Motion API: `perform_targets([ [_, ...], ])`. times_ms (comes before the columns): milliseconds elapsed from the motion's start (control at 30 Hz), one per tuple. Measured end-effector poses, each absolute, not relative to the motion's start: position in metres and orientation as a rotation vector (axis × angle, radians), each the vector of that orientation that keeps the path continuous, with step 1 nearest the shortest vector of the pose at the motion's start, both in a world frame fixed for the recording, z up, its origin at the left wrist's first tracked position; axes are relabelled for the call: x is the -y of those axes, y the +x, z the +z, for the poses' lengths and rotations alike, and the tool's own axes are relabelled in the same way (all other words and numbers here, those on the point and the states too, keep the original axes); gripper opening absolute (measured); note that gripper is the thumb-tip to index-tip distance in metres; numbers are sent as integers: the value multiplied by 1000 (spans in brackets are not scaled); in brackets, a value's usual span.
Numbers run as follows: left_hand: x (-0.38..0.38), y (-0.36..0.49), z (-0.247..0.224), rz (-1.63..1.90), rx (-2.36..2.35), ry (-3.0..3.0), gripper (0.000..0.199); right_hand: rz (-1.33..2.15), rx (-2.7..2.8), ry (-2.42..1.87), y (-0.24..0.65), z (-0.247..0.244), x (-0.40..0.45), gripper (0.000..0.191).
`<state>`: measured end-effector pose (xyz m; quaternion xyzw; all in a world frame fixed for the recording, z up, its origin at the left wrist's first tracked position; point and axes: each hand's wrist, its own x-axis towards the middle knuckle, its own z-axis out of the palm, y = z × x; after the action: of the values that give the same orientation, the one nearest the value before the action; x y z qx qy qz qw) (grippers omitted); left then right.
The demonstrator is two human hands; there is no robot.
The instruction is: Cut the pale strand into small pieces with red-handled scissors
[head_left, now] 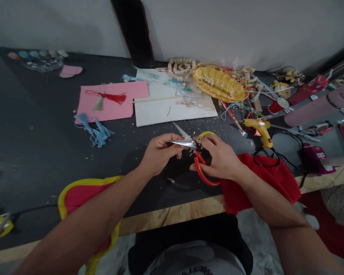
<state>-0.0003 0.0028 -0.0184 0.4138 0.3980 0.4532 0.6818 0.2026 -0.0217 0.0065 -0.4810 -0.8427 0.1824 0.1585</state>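
My right hand [225, 158] grips a pair of scissors [201, 172] with red handles, one rimmed in yellow. Their blades are spread apart and point left. A small tan piece [198, 140] shows by the scissors' pivot, against my right fingertips. My left hand [157, 154] is closed, its thumb and fingers meeting at the lower blade; what they pinch is hidden behind the blade. Tiny tan bits lie just below the pivot. Beyond the hands lies a white board [151, 114] with a thin stick [157, 99] across it.
Pink sheets [86, 103] carry a red tassel [114, 97]; blue tassels [99, 133] lie beside them. A wicker basket [237, 95], a yellow glue gun [259, 130], a thread spool [278, 105] and a pink bottle [315, 109] crowd the right. Red cloth [258, 183] hangs over the table edge.
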Motion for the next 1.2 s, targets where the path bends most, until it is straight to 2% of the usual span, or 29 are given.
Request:
perform_targets([
  [300, -2, -2, -17, 931, -881, 967, 15, 581, 2428, -1280, 208, 5, 18, 69],
  [600, -1, 2, -12, 1015, -902, 906, 27, 522, 2416, -1314, 204, 5, 23, 62],
  [900, -2, -3, -19, 947, -909, 977, 14, 476, 2446, -1350, 204, 9, 21, 67],
  [1200, -2, -4, -18, 925, -910, 978, 16, 575, 2450, -1259, 208, 3, 19, 66],
])
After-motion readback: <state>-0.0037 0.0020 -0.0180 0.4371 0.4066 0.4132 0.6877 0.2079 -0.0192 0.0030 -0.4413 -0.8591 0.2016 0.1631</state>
